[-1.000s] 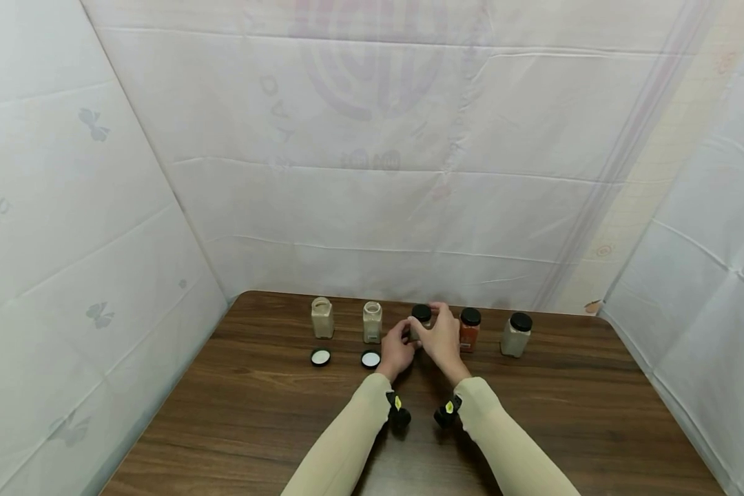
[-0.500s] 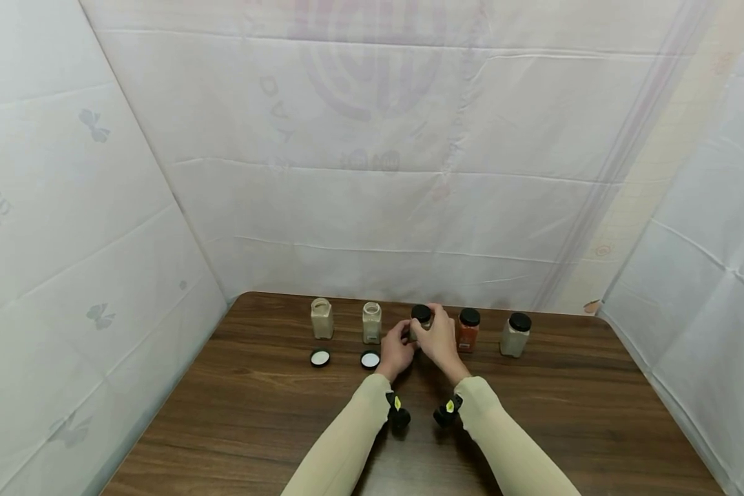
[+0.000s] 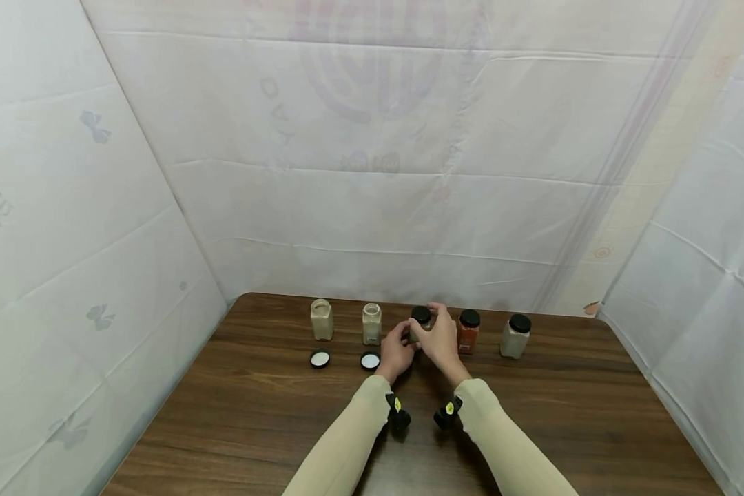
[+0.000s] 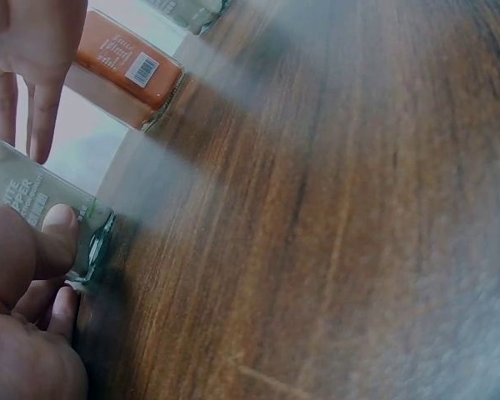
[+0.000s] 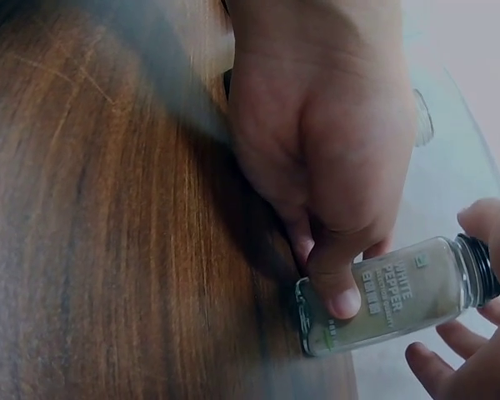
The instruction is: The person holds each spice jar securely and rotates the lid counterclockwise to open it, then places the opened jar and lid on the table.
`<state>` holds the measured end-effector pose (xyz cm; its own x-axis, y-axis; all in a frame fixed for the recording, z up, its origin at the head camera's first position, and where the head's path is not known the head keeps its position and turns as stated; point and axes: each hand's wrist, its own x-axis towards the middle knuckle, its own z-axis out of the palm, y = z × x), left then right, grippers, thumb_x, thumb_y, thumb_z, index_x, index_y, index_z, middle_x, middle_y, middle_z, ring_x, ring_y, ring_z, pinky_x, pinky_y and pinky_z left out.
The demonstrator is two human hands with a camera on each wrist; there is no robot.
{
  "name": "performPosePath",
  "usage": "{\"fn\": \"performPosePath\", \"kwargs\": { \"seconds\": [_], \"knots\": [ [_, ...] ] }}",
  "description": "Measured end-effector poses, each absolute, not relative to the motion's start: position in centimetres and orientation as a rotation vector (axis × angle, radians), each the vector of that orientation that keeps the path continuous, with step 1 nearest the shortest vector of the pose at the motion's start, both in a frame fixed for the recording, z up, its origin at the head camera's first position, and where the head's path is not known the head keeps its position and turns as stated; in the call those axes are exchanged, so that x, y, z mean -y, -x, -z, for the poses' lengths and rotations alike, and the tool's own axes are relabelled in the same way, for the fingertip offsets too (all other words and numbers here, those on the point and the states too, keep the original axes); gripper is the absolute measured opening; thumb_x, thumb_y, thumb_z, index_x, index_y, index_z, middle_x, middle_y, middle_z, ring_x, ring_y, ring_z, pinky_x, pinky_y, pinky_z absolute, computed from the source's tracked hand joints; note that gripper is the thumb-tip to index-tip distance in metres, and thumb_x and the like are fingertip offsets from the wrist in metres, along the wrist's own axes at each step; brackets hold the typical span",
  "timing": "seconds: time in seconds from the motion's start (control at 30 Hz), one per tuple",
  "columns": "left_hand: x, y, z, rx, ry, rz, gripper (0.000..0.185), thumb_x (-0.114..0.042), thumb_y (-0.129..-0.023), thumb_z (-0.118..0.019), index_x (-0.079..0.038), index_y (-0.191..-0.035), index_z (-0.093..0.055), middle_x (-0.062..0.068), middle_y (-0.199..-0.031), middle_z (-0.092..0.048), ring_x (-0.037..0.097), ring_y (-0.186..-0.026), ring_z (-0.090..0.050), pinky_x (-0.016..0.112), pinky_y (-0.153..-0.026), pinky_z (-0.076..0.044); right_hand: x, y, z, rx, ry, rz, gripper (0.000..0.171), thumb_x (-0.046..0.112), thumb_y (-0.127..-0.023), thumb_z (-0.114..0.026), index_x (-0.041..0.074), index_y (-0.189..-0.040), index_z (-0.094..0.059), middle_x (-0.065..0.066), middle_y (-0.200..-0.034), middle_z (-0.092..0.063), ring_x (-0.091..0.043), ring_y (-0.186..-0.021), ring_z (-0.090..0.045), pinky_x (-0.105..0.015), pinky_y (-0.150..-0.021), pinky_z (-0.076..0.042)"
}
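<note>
left hand (image 3: 397,351): i grip the white pepper jar (image 3: 419,325) low on its body, thumb pressed on.
right hand (image 3: 440,337): i clasp its black lid.
jar: upright, just left of the orange jar (image 3: 468,331).

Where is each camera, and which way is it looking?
Head: worn up high, looking forward and down at the table; both sleeves and both hands show.
Left wrist: low, looking along the tabletop; the left hand grips the white pepper jar.
Right wrist: close above; the right hand is at the jar's cap end, and the left hand holds the glass.
Shared: all three see the white pepper jar and both hands.
</note>
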<state>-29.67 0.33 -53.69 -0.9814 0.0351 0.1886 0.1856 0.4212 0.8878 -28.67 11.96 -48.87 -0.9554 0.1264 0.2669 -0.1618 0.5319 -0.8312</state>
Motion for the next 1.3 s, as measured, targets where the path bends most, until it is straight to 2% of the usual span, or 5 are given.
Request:
{"fn": "performPosePath", "kwargs": {
  "seconds": [0.27,0.37,0.8,1.1,1.3],
  "knots": [
    [-0.12,29.25,53.70,2.493,0.270,1.565,0.042,0.001,-0.090,-0.074,-0.003,-0.131,-0.065,0.022,-0.129,-0.067,0.038,-0.117,-0.066,0.041,-0.095,-0.058,-11.81,28.69,48.91,2.468,0.049,-1.357,0.052,0.031,-0.092,-0.081,0.004,-0.126,-0.052,-0.019,-0.101,-0.068,-0.031,-0.080,-0.061,-0.045,-0.068,-0.052],
    [-0.15,29.35,53.86,2.488,0.274,1.570,0.043,0.000,-0.090,-0.075,-0.004,-0.132,-0.065,0.022,-0.128,-0.067,0.038,-0.116,-0.067,0.042,-0.094,-0.059,-11.82,28.67,48.88,2.470,0.057,-1.349,0.052,0.031,-0.092,-0.080,0.003,-0.125,-0.052,-0.017,-0.095,-0.067,-0.028,-0.077,-0.060,-0.041,-0.065,-0.050],
    [-0.27,29.87,53.63,2.559,0.186,1.622,0.044,0.003,-0.092,-0.069,-0.003,-0.135,-0.062,0.020,-0.133,-0.065,0.035,-0.125,-0.062,0.043,-0.101,-0.055,-11.80,28.78,49.13,2.486,-0.155,-1.346,0.045,0.018,-0.102,-0.065,-0.004,-0.138,-0.051,-0.024,-0.121,-0.064,-0.040,-0.105,-0.061,-0.053,-0.086,-0.053],
    [-0.26,29.77,53.46,2.569,0.187,1.621,0.045,0.003,-0.093,-0.068,-0.003,-0.137,-0.061,0.021,-0.134,-0.064,0.036,-0.123,-0.063,0.044,-0.101,-0.055,-11.89,28.69,49.02,2.501,-0.130,-1.369,0.048,0.019,-0.101,-0.066,-0.002,-0.142,-0.052,-0.023,-0.122,-0.064,-0.037,-0.096,-0.063,-0.051,-0.082,-0.054],
    [-0.22,29.68,53.65,2.550,0.197,1.613,0.047,0.003,-0.092,-0.070,-0.005,-0.137,-0.062,0.021,-0.134,-0.065,0.036,-0.122,-0.064,0.042,-0.099,-0.056,-11.92,28.70,49.16,2.486,-0.082,-1.406,0.062,0.025,-0.097,-0.074,0.002,-0.147,-0.045,-0.024,-0.136,-0.058,-0.042,-0.116,-0.057,-0.055,-0.092,-0.052]
  ]
}}
